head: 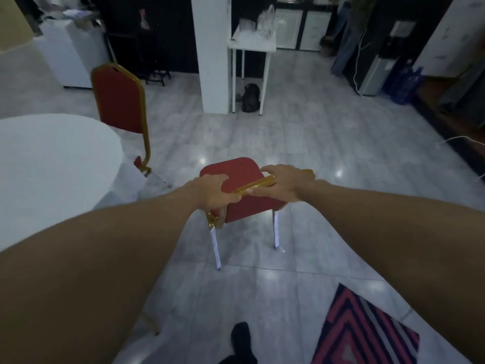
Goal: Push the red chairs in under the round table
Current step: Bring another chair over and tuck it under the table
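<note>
A red chair (pixel 237 170) with a gold frame stands on the tiled floor straight ahead, seen from behind and above. My left hand (pixel 212 191) grips the left end of its gold top rail. My right hand (pixel 284 182) holds the right end of the same rail. The round table (pixel 52 164) under a white cloth fills the left side, and the held chair stands apart from it to the right. A second red chair (pixel 116 101) stands at the table's far edge with its seat tucked under the cloth.
A white pillar (pixel 212 53) and a narrow white side table (pixel 252 46) stand ahead, with a dark bag (pixel 250 98) beneath. A water dispenser (pixel 378 72) is at the right wall. A striped rug (pixel 362 332) lies near my foot (pixel 242 340).
</note>
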